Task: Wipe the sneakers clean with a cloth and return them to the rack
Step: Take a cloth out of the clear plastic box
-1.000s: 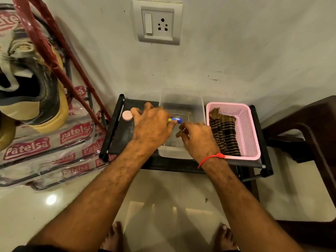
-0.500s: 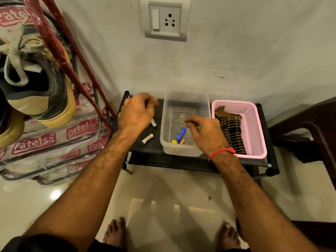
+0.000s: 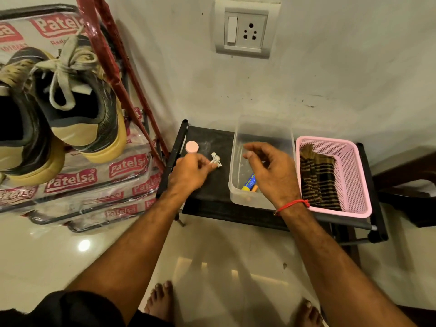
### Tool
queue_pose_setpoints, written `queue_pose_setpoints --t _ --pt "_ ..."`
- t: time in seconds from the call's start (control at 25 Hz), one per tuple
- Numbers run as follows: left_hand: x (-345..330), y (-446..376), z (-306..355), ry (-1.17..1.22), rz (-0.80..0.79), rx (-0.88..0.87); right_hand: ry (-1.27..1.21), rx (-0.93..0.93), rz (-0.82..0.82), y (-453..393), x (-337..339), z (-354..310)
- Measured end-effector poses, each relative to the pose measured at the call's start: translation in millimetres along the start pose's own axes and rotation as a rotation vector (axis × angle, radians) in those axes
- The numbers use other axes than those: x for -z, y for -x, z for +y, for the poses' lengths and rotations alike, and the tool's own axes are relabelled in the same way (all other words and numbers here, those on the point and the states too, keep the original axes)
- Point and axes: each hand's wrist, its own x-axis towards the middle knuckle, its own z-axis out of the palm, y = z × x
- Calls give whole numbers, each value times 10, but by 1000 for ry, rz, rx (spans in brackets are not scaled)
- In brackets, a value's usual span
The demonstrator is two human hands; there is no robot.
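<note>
Sneakers (image 3: 77,100) sit on the rack (image 3: 122,67). Our left hand (image 3: 188,172) now pinches white sticks (image 3: 215,161) (previously lying loose); our right hand (image 3: 271,171) hovers relaxed over the clear box (image 3: 238,185), holding nothing.

Low black fabric-topped shelf (image 3: 213,190) carries: round pink cap (image 3: 191,146), two small white tubes (image 3: 216,161), clear plastic tub (image 3: 263,135), pink mesh basket (image 3: 354,185).

The left sneaker (image 3: 16,119) is running off the picture's left edge. The right hand (image 3: 273,173) is covering part of the clear tub (image 3: 238,185) and the tube (image 3: 249,182) inside. The left hand's fingers (image 3: 203,162) are blurring, so their grip on the small white sticks (image 3: 216,161) is unclear.
</note>
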Motion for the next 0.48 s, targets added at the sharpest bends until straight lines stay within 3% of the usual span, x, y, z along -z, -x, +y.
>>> queue_pose_setpoints --t 0.08,0.2,0.28,0.36,0.48 --pt "236 97 314 286 -59 -173 -96 -104 -40 -27 21 -26" --pt "312 227 676 238 -169 -424 -240 -157 -65 -50 51 -80" --pt "262 162 665 279 -149 -426 -287 -158 -2 -63 94 -69" --pt "232 21 494 412 -88 -313 -258 -181 68 -91 171 -4" --pt "119 -205 103 224 106 -231 75 -119 44 -132 297 151"
